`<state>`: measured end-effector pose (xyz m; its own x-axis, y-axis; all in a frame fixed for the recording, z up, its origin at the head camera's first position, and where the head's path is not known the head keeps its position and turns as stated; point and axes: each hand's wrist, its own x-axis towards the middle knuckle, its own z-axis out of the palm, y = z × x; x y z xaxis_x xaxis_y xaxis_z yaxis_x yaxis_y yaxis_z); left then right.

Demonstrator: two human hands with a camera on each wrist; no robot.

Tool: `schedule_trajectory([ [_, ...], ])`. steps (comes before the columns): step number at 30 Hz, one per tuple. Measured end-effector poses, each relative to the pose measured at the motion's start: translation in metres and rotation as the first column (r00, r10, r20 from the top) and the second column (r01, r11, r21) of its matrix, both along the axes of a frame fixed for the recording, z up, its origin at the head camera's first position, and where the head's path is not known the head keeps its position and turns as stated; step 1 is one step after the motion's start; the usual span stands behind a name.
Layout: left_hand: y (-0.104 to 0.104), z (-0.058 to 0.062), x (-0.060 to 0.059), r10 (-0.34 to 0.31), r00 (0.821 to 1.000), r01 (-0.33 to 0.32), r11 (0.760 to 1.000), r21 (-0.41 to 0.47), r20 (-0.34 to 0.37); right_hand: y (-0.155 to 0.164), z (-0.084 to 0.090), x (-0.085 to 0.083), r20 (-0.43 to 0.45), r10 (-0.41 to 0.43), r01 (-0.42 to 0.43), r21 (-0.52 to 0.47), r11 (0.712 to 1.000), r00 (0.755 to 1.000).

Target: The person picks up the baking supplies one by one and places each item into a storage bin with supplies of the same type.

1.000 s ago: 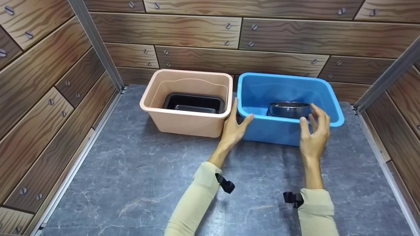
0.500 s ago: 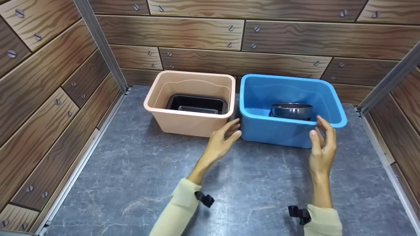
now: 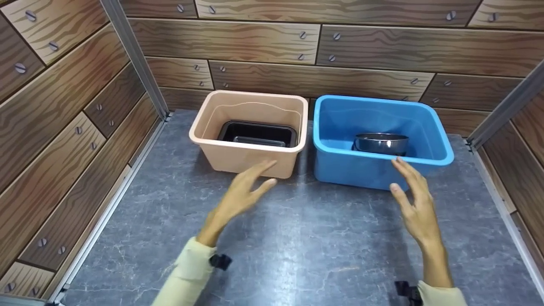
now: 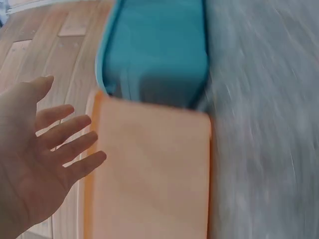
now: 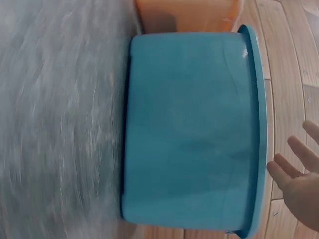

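A blue plastic tub (image 3: 340, 168) stands on the grey table with a steel bowl (image 3: 380, 142) inside it. Just to its left stands a beige tub (image 3: 238, 159) holding a black tray (image 3: 257, 132). My left hand (image 3: 246, 189) hovers with straight fingers in front of the beige tub (image 4: 149, 169), holding nothing. My right hand (image 3: 414, 199) is spread in front of the blue tub (image 5: 189, 129), fingertips near its front rim, empty too. Both wrist views are blurred.
The tubs stand near the back of a grey marbled tabletop (image 3: 297, 246). Wood-patterned walls (image 3: 63, 106) close it in on the left, back and right, with metal rails at the corners.
My left hand let go of the blue tub's left corner and drew back leftward to the front of the beige tub. My right hand pulled back and lowered from the blue tub's rim.
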<state>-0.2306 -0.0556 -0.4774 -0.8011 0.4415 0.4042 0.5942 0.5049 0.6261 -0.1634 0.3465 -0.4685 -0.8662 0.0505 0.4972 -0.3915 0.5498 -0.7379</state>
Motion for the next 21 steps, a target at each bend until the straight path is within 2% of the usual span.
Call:
schedule_trajectory([
  [4,-0.031,-0.003,0.003,0.101,0.989,-0.115,0.985,-0.132,-0.105,0.007,0.001,0.002,-0.010,0.023,-0.022,0.125,0.992,1.000],
  [7,-0.051,-0.004,0.005,0.167,0.968,-0.208,0.951,-0.227,-0.189,0.010,0.000,0.003,-0.023,0.019,-0.014,0.177,0.984,1.000],
  [10,-0.069,-0.007,0.008,0.189,0.942,-0.271,0.916,-0.295,-0.277,0.011,-0.005,0.001,-0.022,0.008,-0.002,0.260,0.966,1.000],
  [12,-0.077,-0.009,0.010,0.182,0.928,-0.291,0.898,-0.329,-0.326,0.011,-0.009,0.001,-0.014,0.003,0.002,0.344,0.939,1.000],
  [15,-0.088,-0.012,0.012,0.154,0.909,-0.309,0.872,-0.379,-0.387,0.013,-0.016,0.003,-0.006,0.002,0.001,0.471,0.882,1.000],
  [18,-0.098,-0.015,0.012,0.116,0.899,-0.309,0.852,-0.423,-0.423,0.014,-0.023,0.004,-0.013,-0.015,0.020,0.572,0.820,1.000],
  [21,-0.111,-0.017,0.012,0.088,0.896,-0.307,0.830,-0.465,-0.436,0.014,-0.028,0.003,-0.027,-0.052,0.057,0.643,0.764,0.998],
])
